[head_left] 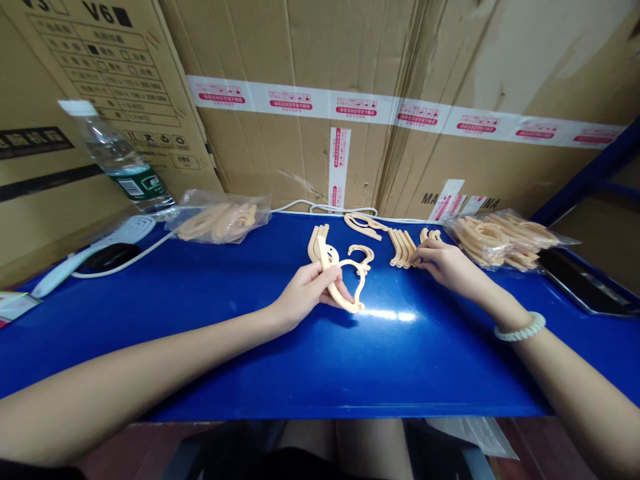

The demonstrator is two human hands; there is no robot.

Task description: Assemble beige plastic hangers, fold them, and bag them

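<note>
Near the middle of the blue table, my left hand [313,287] is closed on a cream plastic piece [343,293] made of a curved arm and a round hook. Behind it lie cream curved arms [315,241] and a loose hook [367,253]. My right hand [440,261] reaches to the right end of a row of cream curved arms [399,248], its fingers pinched together at the last one. Whether that piece is lifted cannot be made out. A few more cream pieces [431,235] lie just behind the right hand.
Clear bags of cream parts lie at the back left [220,223] and right [500,237]. A water bottle [125,163], a hairbrush [100,247] and a black mouse [111,256] are at left. A phone [585,283] lies at right. Cardboard boxes [300,153] stand behind.
</note>
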